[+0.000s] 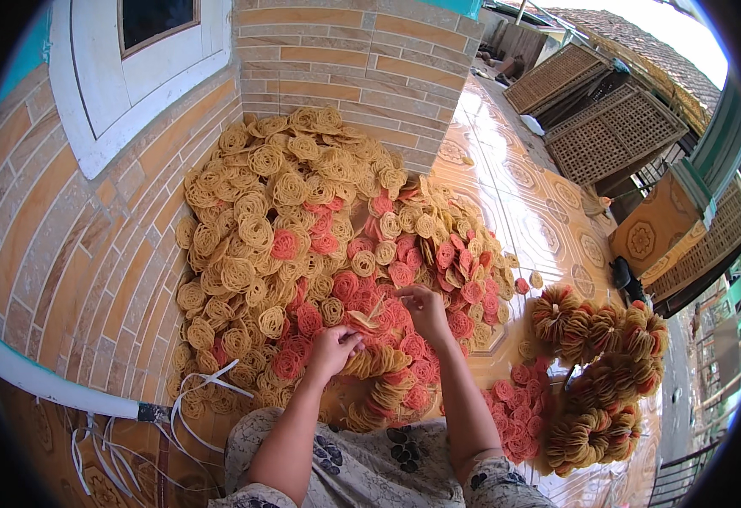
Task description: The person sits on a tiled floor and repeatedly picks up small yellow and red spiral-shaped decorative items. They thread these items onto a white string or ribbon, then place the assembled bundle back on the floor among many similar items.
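Note:
Round coiled crackers (256, 230), yellow and reddish-pink, lie heaped in front of me on the tiled floor. My left hand (333, 349) is closed, pinching a pink cracker (362, 324) at its edge, with a yellow one against it. Just to the right and a little farther off, my right hand (425, 311) has thumb and forefinger brought together above the pink part of the heap. Whatever they pinch is too small to make out. Below my hands, a curved row of crackers packed face to face (391, 391) lies close to my lap.
Bundled rings of crackers (607, 372) stand at the right, beside loose pink ones (518, 411). White strips (205, 385) hang from a bar (57, 385) at the lower left. Brick-patterned walls (336, 68) bound the heap; woven racks (616, 131) lean farther off.

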